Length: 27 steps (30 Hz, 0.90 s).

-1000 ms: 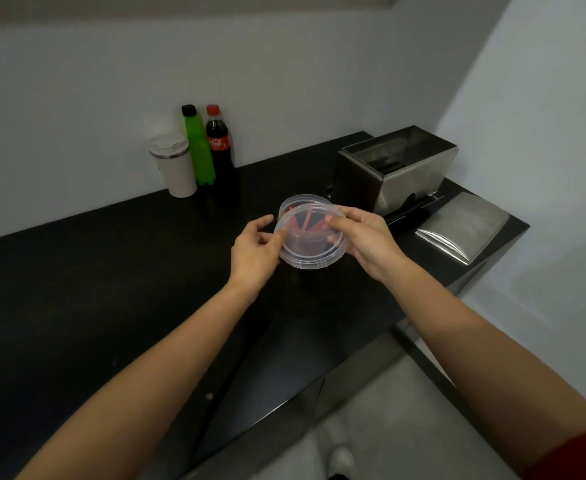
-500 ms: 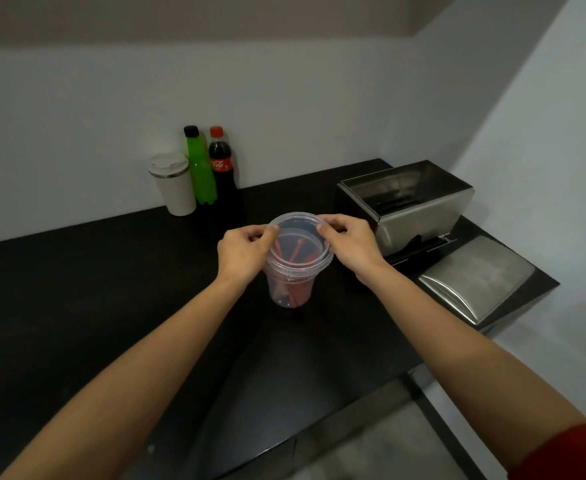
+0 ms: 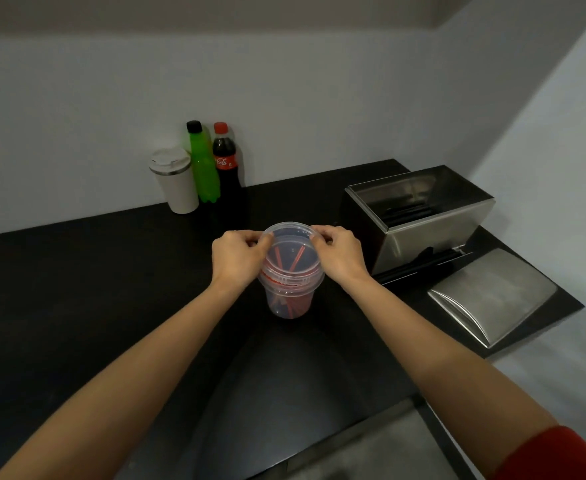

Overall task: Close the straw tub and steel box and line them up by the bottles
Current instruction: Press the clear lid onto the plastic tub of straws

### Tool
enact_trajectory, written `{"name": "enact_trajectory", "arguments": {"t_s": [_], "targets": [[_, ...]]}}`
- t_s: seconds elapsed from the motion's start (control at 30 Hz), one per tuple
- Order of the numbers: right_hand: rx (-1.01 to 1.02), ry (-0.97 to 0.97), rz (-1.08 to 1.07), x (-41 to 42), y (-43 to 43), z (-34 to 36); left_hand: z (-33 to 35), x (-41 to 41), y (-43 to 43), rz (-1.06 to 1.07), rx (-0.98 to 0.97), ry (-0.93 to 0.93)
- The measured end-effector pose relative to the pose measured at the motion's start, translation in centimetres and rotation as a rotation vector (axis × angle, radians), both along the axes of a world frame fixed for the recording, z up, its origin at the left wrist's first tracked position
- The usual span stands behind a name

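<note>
Lid-fitting step: left hand (image 3: 236,255) and right hand (image 3: 340,251) pinch the lid (image 3: 291,244) onto the tub (image 3: 289,289) between them. Next: press the rim down evenly; steel box (image 3: 423,216), right of the right hand, looks unclosed.

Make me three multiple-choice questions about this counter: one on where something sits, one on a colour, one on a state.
1. Where does the steel lid lie?
A. on the steel box
B. on the counter in front of the steel box
C. beside the bottles

2. What colour is the cola bottle's cap?
A. red
B. black
C. white

3. What state is the steel box in?
A. shut
B. tipped over
C. open at the top

Answers:
1 B, the lid rests flat on the black counter, apart from the box.
2 A, the black cap is on the green bottle.
3 C, its inside shows from above.
</note>
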State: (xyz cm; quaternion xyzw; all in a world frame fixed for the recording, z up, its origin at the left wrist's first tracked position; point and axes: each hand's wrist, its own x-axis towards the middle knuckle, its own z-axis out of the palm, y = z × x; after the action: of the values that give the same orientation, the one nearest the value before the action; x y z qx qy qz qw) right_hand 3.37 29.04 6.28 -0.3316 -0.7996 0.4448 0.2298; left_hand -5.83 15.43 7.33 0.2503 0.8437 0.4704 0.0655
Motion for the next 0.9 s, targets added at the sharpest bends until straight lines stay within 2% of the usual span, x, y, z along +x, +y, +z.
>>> {"name": "enact_trajectory", "arguments": {"t_s": [0.47, 0.9], "targets": [[-0.019, 0.034, -0.025, 0.1, 0.2, -2.2, -1.2, -0.4, 0.5, -0.018, -0.016, -0.075], [-0.034, 0.103, 0.037, 0.3, -0.7, -2.6, -2.6, -0.2, 0.4, -0.034, -0.055, 0.117]]}}
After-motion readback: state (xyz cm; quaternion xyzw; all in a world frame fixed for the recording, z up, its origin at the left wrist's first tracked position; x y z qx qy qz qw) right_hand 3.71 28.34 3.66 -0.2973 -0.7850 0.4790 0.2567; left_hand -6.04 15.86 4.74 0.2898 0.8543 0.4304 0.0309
